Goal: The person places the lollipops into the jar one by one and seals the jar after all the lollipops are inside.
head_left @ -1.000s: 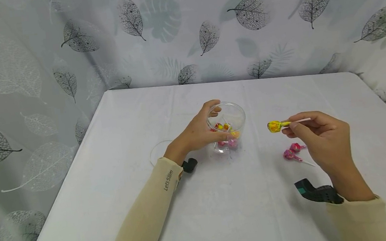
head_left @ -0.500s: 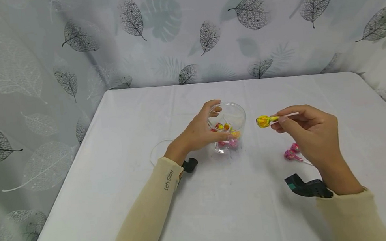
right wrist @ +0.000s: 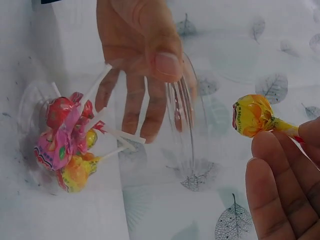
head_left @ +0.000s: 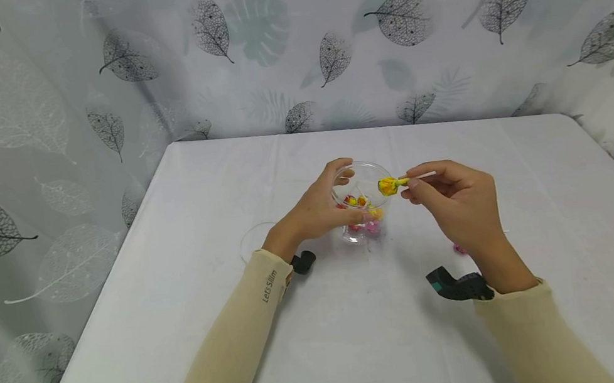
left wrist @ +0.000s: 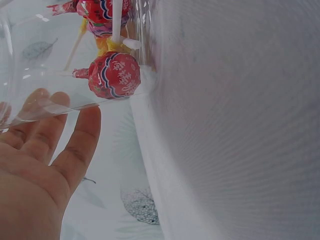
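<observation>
A clear plastic jar (head_left: 353, 234) stands on the table, its round mouth facing up. My left hand (head_left: 315, 209) grips it from the left, thumb in front and fingers behind. Inside lie several wrapped lollipops, among them a red lollipop (left wrist: 115, 75), a pink lollipop (right wrist: 54, 149) and an orange-yellow lollipop (right wrist: 76, 172), with white sticks pointing up. My right hand (head_left: 456, 200) pinches a yellow lollipop (head_left: 388, 186) by its stick end, wrapped head pointing left. In the head view that head overlaps the jar's right rim; in the right wrist view it is apart from the mouth.
A pink lollipop (head_left: 459, 248) lies on the white table (head_left: 359, 350), mostly hidden under my right wrist. A thin clear ring-shaped outline, perhaps a lid (head_left: 244, 240), lies left of the jar, partly behind my left wrist. A leaf-patterned curtain (head_left: 290, 42) borders the table.
My right hand has carried the yellow lollipop leftward to the jar's rim, now covering most of the lollipops on the table. My left hand and the jar have stayed in place.
</observation>
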Action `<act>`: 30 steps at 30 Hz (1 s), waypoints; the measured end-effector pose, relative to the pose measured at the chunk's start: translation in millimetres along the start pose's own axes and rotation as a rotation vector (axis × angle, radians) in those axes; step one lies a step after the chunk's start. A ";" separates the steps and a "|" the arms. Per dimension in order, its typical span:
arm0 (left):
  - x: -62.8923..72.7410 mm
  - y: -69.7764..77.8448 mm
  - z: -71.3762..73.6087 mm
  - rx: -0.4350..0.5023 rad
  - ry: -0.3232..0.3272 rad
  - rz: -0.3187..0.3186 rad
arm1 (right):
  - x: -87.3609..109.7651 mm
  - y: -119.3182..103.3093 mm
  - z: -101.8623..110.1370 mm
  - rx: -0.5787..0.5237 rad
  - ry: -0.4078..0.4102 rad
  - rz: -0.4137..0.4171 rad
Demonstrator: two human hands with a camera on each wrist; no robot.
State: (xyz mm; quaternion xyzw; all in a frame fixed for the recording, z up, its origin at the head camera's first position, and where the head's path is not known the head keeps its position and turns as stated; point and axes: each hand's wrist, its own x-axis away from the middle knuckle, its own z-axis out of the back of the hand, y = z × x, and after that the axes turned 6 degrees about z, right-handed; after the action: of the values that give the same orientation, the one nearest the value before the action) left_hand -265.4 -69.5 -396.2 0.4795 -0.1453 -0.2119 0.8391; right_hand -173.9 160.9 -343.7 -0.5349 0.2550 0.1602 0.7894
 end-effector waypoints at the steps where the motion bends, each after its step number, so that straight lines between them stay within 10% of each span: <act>1: 0.0 0.3 -0.3 0.001 0.000 0.000 | -0.4 1.6 -1.9 0.008 -0.008 -0.003; 16: 0.2 -0.3 0.7 0.013 -0.014 -0.028 | 0.6 14.1 -16.2 0.035 -0.083 -0.028; 30: 0.0 0.1 1.7 0.046 -0.024 -0.032 | 20.8 36.5 61.1 0.454 -0.138 -0.245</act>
State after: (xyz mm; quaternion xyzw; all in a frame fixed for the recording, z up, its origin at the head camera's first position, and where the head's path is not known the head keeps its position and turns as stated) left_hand -266.1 -70.7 -395.3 0.4984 -0.1527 -0.2278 0.8224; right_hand -161.9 230.8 -365.3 -0.3589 0.1632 0.0382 0.9182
